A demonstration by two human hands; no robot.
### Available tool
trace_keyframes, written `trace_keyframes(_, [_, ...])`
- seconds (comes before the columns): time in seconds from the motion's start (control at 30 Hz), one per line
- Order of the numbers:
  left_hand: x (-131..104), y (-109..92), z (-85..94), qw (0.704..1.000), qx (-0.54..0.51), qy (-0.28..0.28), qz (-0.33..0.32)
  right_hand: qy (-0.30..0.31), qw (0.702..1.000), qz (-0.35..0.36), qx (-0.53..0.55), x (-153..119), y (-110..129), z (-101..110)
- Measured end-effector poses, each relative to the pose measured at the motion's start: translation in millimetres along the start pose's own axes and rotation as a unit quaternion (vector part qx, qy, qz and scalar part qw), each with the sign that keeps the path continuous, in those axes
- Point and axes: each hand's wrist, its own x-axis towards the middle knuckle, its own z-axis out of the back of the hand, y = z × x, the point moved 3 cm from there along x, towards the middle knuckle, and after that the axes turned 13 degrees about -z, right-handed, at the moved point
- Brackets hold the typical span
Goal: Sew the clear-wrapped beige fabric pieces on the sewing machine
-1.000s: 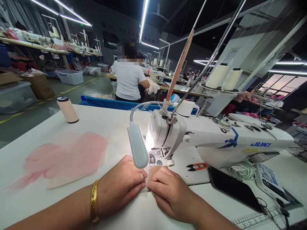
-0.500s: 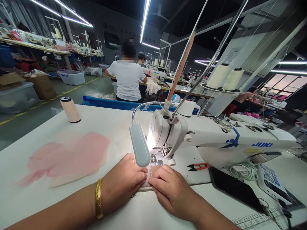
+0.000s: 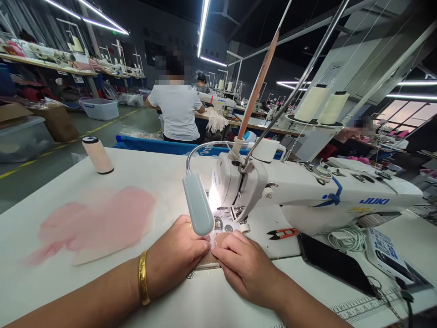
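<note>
Both hands meet at the needle area of a white sewing machine (image 3: 293, 187). My left hand (image 3: 179, 253), with a gold bracelet on its wrist, is closed, thumb and fingers pinched at the edge of a small tan piece of fabric (image 3: 221, 238). From the other side my right hand (image 3: 244, 262) pinches the same fabric, its fingertips almost touching the left ones. Most of the fabric is hidden under the fingers. A grey lamp head (image 3: 198, 205) on a bent neck hangs just over my left fingers and covers part of them.
Sheer pink fabric (image 3: 112, 218) lies on the white table at left, near a thread cone (image 3: 98, 156). Orange-handled thread snips (image 3: 282, 233), a black phone (image 3: 332, 262), a coiled cable (image 3: 346, 239) and a clear ruler (image 3: 362, 303) lie at right. A person (image 3: 175, 107) sits ahead.
The view has shifted slightly. Both hands stay pinched at the fabric by the needle area, with only a small shift of the fingers. The person ahead leans a little to the left.
</note>
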Motion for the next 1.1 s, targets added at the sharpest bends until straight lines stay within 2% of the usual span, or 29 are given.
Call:
trace_keyframes(0.3, [0,-3,0.9,1.0,0.005,0.021,-0.013,0.0,1.0,0.006,0.005,-2,0,2])
trace_keyframes(0.57, [5,-10,3.1,0.997,0.049,0.005,-0.057,-0.01,1.0,-0.009,0.009,-2,-2,0])
trace_keyframes(0.83, [-4,-12,7.9,0.999,0.005,0.039,-0.025,-0.002,1.0,-0.018,-0.005,-1,1,-2])
trace_keyframes(1.1, [-3,-7,4.8,0.999,0.03,0.033,-0.023,0.005,0.999,-0.025,-0.021,0,0,-6])
